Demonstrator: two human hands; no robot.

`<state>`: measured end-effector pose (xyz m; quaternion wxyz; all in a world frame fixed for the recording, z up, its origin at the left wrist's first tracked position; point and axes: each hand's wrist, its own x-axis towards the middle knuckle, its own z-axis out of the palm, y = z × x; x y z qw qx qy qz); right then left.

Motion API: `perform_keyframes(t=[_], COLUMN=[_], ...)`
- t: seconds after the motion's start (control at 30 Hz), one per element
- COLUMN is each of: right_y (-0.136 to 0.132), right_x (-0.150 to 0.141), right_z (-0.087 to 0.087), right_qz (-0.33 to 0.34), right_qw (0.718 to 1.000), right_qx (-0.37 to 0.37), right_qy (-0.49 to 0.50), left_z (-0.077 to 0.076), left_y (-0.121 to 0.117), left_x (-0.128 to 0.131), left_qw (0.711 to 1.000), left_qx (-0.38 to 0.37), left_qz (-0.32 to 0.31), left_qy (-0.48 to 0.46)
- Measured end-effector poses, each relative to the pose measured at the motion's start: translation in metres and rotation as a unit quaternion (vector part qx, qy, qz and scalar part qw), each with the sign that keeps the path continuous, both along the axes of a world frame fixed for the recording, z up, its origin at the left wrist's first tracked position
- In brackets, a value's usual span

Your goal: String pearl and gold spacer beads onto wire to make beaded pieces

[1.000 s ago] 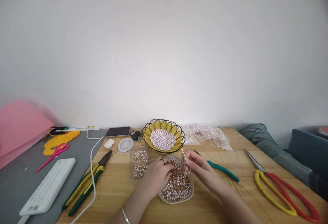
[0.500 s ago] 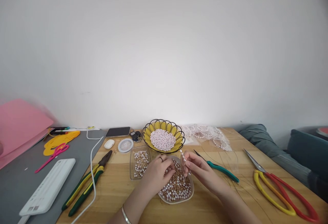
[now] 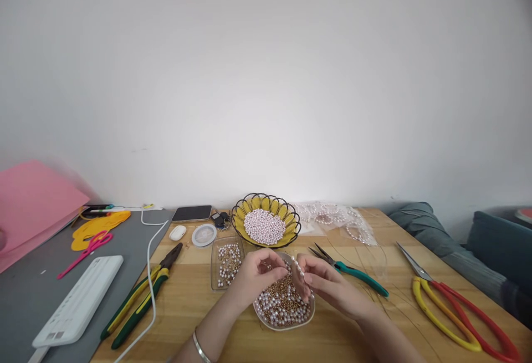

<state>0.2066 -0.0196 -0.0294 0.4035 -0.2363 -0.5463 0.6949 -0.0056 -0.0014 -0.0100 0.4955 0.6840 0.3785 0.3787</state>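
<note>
One wooden surface (image 3: 195, 307) carries the beadwork, which looks partway along. By its far edge, towards the far right corner, lies clear plastic (image 3: 368, 234) with strung beads (image 3: 328, 214) in or under it; these look like lengths already made up, though whether they are finished is unclear. Near the middle of that far edge stands a yellow basket (image 3: 240, 223) of loose pale beads, all apparently unstrung. Closer to the near edge, both hands are over a bowl (image 3: 284, 328) of mixed pearly and gold beads: the right hand's (image 3: 324, 284) grip is closed on a strand of beads, and the left hand (image 3: 255, 281) has thumb and forefinger brought close together, but whether its grip pinches a bead or thread I cannot tell. Left of the bowl, towards the surface's left edge, a smaller clear container (image 3: 213, 274) holds more loose beads. The strand of beads (image 3: 298, 267) itself is above the bowl's right side, its visible run short, so most of the stringing seems left to do.
</note>
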Motion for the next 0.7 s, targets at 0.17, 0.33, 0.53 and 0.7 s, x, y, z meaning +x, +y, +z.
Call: perform_keyframes(t=[0.17,0.33,0.53,0.7], right_y=[-0.0015,-0.0017,-0.0022,-0.0019], right_x=[0.0017,0.0011,0.0017,0.0019], right_z=[-0.0049,-0.0045,-0.0038,-0.0059], right_qz=[0.072,0.087,0.081,0.084], right_qw=[0.997,0.996,0.997,0.996], right_qx=[-0.015,-0.012,-0.012,-0.015], right_qy=[-0.005,-0.003,-0.013,-0.014], left_z=[0.0098,0.0099,0.0067,0.0070], left_y=[-0.0024,-0.0044,-0.0035,-0.0030], left_x=[-0.0021,-0.0013,-0.0016,-0.0015], left_qw=[0.972,0.962,0.963,0.961], left_qx=[-0.121,-0.137,-0.139,-0.135], left_qz=[-0.027,-0.042,-0.029,-0.036], left_qy=[-0.201,-0.232,-0.229,-0.239])
